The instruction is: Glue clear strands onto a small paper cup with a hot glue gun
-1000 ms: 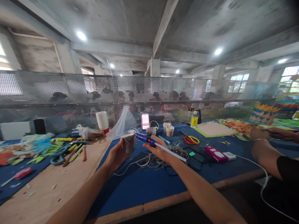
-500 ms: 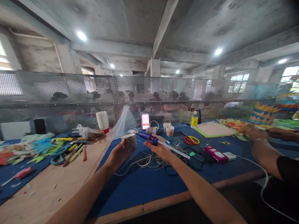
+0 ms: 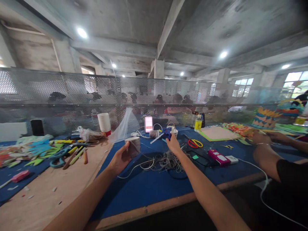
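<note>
My left hand (image 3: 120, 159) grips a small pale cup (image 3: 134, 147), its sides seemingly wrapped in thin cord. A blue glue gun (image 3: 167, 132) is in my right hand (image 3: 173, 145), farther out over the table. From the gun a translucent glue stick (image 3: 157, 138) points to the lower left. Just behind the gun stands a small cord-wrapped cup (image 3: 174, 130), partly covered by it. Below my right hand lies a tangled heap of grey cord (image 3: 170, 162), and a strand runs from it toward the cup in my left hand.
Red-and-yellow scissors (image 3: 195, 143), a magenta box (image 3: 218, 158) and a yellow-labelled bottle (image 3: 198, 124) stand or lie rightward. A co-worker's arm (image 3: 267, 157) reaches in at right. Tools, teal scissors (image 3: 57, 158) and a paper cup stack (image 3: 104, 122) are leftward. A lit phone (image 3: 148, 124) stands upright behind.
My right hand has moved away from the left, forward and right, and the glue gun has turned so its stick points left. My left hand still holds the cup in nearly the same place.
</note>
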Motion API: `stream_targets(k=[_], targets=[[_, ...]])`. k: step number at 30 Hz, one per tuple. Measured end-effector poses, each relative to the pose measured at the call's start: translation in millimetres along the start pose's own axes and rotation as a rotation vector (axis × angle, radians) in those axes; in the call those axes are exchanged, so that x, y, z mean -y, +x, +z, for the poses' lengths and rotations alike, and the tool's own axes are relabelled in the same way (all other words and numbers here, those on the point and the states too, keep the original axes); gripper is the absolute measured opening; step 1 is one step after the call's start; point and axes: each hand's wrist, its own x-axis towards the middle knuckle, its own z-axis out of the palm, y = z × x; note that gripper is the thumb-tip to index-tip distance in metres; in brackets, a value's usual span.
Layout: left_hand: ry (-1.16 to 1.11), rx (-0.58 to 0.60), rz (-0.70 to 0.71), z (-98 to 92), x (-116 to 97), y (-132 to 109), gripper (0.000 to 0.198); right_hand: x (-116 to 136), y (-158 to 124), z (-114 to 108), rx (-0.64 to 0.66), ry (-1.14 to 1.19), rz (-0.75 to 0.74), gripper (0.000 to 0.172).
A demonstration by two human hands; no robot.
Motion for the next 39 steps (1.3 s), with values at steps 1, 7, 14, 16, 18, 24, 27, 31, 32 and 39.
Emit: stream_targets(k=[1,7,14,16,18,24,27,31,32,39], targets=[[0.004,-0.005,0.005,-0.3,0.0,0.0,0.034,-2.6,0.6,1.2,0.027,-0.037,0.032,0.051],[0.004,-0.004,0.009,-3.5,2.1,1.8,0.035,-10.5,-5.6,9.5,0.114,-0.15,0.123,0.056],[-0.013,0.025,0.002,-4.1,3.5,1.6,0.042,-6.7,-14.5,18.2,0.162,-0.251,0.082,0.059],[-0.006,0.017,-0.002,-2.8,3.2,0.8,0.039,-3.5,-17.5,21.3,0.177,-0.269,0.044,0.056],[-0.001,0.019,-0.001,-1.7,2.9,0.3,0.037,-0.3,-21.0,24.8,0.191,-0.288,0.015,0.052],[0.004,0.033,0.008,-1.4,3.6,0.4,0.036,4.3,-28.2,26.8,0.197,-0.366,0.007,0.044],[0.014,0.029,-0.004,-1.9,4.7,0.4,0.034,5.1,-29.8,23.5,0.191,-0.407,0.005,0.038],[0.01,0.049,0.005,-4.7,7.4,1.3,0.035,7.2,-32.0,21.3,0.171,-0.457,0.0,0.035],[0.011,0.055,0.008,-6.0,8.2,1.8,0.036,7.7,-32.6,21.0,0.164,-0.467,-0.001,0.036],[0.058,0.052,0.02,-7.2,10.6,2.4,0.045,15.2,-33.1,7.4,0.073,-0.46,-0.074,0.027]])
